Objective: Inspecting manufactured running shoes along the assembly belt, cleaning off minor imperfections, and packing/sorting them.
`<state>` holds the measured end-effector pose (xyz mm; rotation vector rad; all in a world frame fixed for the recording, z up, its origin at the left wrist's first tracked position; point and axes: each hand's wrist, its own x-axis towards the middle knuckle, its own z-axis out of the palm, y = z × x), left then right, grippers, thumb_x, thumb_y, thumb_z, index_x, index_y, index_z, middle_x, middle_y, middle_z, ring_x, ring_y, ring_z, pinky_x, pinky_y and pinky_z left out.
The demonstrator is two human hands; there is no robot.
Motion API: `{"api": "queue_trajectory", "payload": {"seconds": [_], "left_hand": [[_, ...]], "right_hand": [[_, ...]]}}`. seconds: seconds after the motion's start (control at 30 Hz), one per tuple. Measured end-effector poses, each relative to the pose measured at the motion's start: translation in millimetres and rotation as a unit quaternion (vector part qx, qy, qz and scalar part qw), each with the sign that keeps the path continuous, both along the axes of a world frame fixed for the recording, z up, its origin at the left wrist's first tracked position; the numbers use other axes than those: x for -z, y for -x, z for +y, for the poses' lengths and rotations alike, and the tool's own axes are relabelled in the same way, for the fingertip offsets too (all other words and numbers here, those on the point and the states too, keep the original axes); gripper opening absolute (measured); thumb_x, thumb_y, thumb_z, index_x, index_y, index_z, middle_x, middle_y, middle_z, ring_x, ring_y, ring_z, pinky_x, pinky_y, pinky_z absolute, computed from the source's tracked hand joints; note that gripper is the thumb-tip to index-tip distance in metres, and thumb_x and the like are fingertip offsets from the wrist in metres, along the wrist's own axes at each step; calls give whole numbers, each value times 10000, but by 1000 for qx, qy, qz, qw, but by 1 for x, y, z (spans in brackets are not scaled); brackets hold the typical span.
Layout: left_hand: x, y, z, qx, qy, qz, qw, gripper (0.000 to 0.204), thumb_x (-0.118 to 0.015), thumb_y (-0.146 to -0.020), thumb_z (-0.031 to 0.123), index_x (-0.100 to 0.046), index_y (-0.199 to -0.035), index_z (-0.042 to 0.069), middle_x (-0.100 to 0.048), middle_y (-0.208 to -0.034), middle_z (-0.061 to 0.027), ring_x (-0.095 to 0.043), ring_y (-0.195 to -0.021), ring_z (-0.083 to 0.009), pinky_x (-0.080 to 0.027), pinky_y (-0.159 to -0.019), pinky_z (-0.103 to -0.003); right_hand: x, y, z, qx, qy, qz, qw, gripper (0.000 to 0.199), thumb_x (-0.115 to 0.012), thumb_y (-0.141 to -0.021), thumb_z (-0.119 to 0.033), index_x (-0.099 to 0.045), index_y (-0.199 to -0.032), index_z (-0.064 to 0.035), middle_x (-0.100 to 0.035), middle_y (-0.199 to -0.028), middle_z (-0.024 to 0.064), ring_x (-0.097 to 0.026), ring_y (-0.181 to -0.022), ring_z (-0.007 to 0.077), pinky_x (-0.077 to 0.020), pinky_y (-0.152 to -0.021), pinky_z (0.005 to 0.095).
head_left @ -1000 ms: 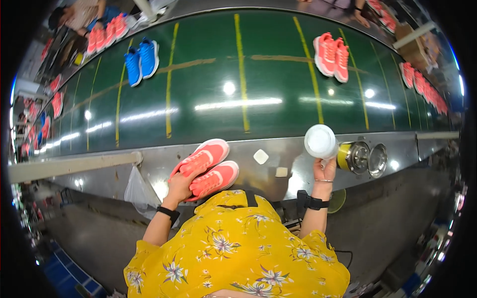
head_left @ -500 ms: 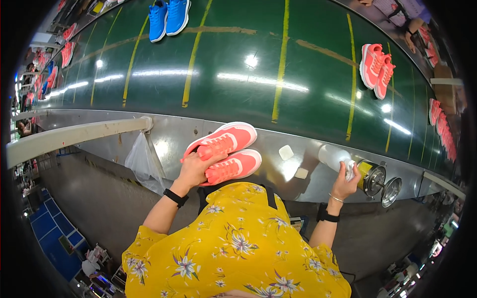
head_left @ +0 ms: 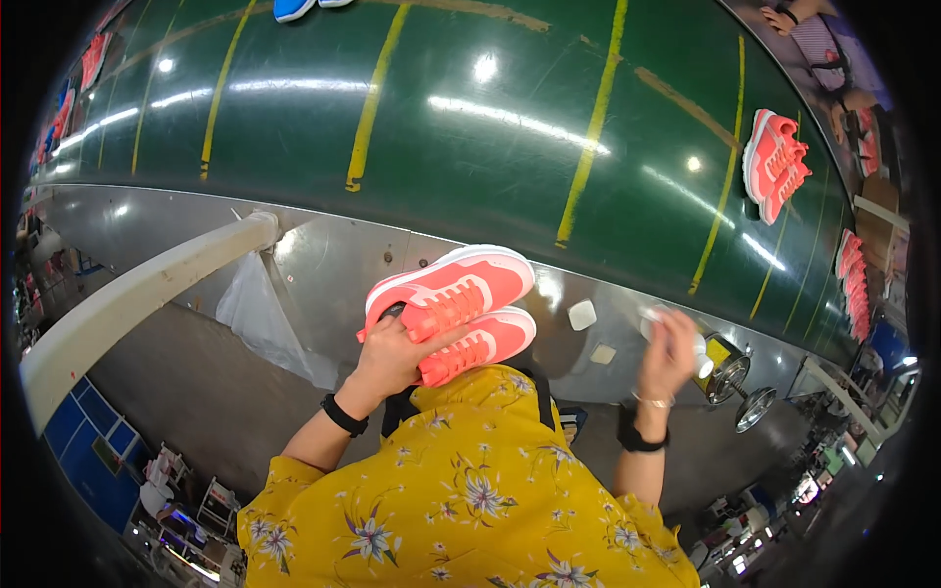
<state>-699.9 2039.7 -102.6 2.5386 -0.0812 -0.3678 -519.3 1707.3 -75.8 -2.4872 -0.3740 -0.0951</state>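
Observation:
My left hand point(head_left: 390, 355) grips a pair of coral sneakers point(head_left: 500, 279) at their ankle openings. The shoes lie side by side on the metal ledge, white soles outward, toes to the right. My right hand point(head_left: 668, 355), slightly blurred, is raised with its fingers pinched on a small white cloth point(head_left: 649, 316). Behind that hand stands a white bottle point(head_left: 702, 359), mostly hidden by it. Just right of the bottle is a yellow-and-metal can point(head_left: 722, 365) with a round metal lid point(head_left: 755, 409) tipped open beside it.
Two white pads point(head_left: 582, 315) lie on the metal ledge point(head_left: 343, 245). Beyond runs a green conveyor belt point(head_left: 470, 176) with yellow stripes, carrying coral shoes point(head_left: 776, 165) at right and blue ones point(head_left: 292, 9) at top. A pale rail point(head_left: 157, 284) and hanging plastic bag point(head_left: 260, 318) are at left.
My right hand has lifted away from the bottle's mouth and moved slightly left with the white cloth. The left hand still holds the sneakers. The view has shifted, and shoes on the belt appear displaced.

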Motion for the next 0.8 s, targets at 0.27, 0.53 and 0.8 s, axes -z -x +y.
{"api": "queue_trajectory", "payload": {"seconds": [0.27, 0.53, 0.8], "left_hand": [[13, 1, 6, 17, 11, -4, 1000, 688, -687, -727, 168, -565, -1376, 360, -644, -1103, -57, -613, -855, -249, -493, -763, -377], [27, 5, 9, 3, 14, -44, 999, 670, -627, -726, 166, -578, -1362, 368, -675, -1168, -50, -634, -846, -244, -492, -732, -374], [24, 1, 10, 7, 11, -16, 1000, 631, -611, -750, 185, -589, -1347, 386, -676, -1150, -42, -621, -818, -235, -479, -710, -354]], "right_hand": [[103, -29, 179, -375, -70, 234, 894, 115, -692, -822, -30, -700, -936, -35, -605, -879, 122, -619, -849, 303, -514, -754, 370], [103, -50, 155, -313, -34, 314, 896, 111, -697, -804, -13, -715, -911, -37, -591, -804, 116, -609, -750, 288, -497, -669, 359], [105, -50, 175, -367, -50, 308, 876, 108, -698, -810, -23, -716, -915, -37, -599, -817, 112, -611, -743, 284, -502, -672, 356]]}}
